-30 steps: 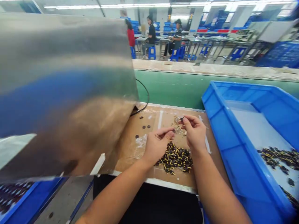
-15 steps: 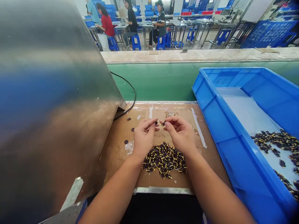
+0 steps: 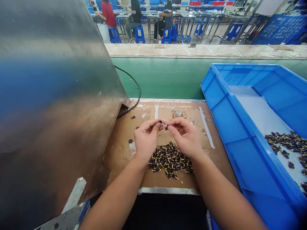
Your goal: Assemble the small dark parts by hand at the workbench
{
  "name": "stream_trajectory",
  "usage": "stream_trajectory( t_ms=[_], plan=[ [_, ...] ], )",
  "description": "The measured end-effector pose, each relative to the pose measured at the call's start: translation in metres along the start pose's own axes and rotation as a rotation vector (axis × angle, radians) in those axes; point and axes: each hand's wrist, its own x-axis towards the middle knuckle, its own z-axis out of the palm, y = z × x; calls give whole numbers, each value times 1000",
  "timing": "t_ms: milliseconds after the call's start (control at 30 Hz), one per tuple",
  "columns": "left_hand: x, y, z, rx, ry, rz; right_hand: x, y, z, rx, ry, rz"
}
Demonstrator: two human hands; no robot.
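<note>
My left hand [image 3: 146, 137] pinches a small black disc [image 3: 160, 122] between thumb and fingers. Close beside it, my right hand [image 3: 183, 134] is closed on a small black part with yellow tips [image 3: 166, 128]; its exact kind is too small to make out. The fingertips of both hands nearly meet above the cardboard-covered bench. Just below them lies a heap of small black and yellow parts [image 3: 169, 159]. Left of my left hand, another black disc [image 3: 130, 141] rests flat on the cardboard [image 3: 120, 159].
A large metal housing [image 3: 55, 95] fills the left side, with a black cable [image 3: 134, 81] behind it. On the right stands a blue bin [image 3: 240, 127] holding more black and yellow parts [image 3: 285, 143]. Beyond the green wall [image 3: 163, 76], people sit at benches.
My hands have drawn slightly closer together, and the right-hand part now points more downward. The head view has tilted down a little, so the background sits higher.
</note>
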Motion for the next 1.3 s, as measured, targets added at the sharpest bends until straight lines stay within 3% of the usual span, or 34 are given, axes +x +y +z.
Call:
stream_trajectory(
  t_ms=[200, 400, 567, 667, 800, 933, 1300],
  plan=[
    [1, 5, -3, 122, -25, 215, 2, -1, 0, 154, 14, 107],
    [7, 3, -8, 77, -97, 242, 2, 2, -5, 376, -22, 180],
    [5, 3, -4, -77, -133, 107, 3, -2, -2, 447, 9, 241],
    [5, 1, -2, -297, -108, -31, 2, -3, 1, 440, 36, 264],
    [4, 0, 1, -560, -75, -251, -2, -2, 7, 296, 99, 128],
    [3, 3, 2, -660, -34, -380, -5, -2, 11, 112, 144, 5],
    [2, 12, 0, -623, -39, -292, -11, -1, 17, -114, 122, -181]
  ],
)
